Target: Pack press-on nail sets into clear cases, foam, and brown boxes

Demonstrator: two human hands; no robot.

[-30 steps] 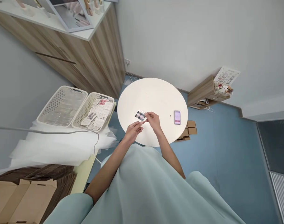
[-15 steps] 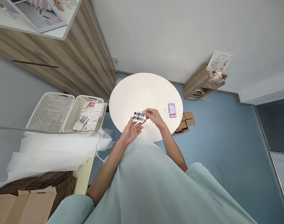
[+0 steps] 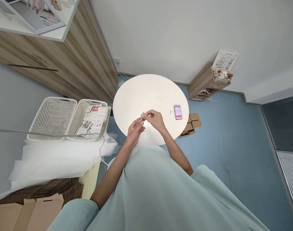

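Observation:
Both of my hands meet over the near part of a round white table [image 3: 151, 93]. My left hand [image 3: 134, 129] and my right hand [image 3: 155, 119] pinch a small card of dark press-on nails [image 3: 143, 117] between their fingertips. The card is turned nearly edge-on, so only a sliver of it shows. A pink phone [image 3: 177, 112] lies on the table to the right of my right hand.
Left of the table stand two white perforated baskets: one [image 3: 52, 118] with clear packets, one [image 3: 92, 120] with several nail cards. White foam sheets [image 3: 59, 157] and a grey cable lie below them. A wooden cabinet [image 3: 71, 64] stands behind, small cardboard boxes [image 3: 191, 125] on the blue floor.
The nail card, held flat and face-up before, has been turned on edge between my fingertips. My hands have drawn closer together. The view has shifted slightly.

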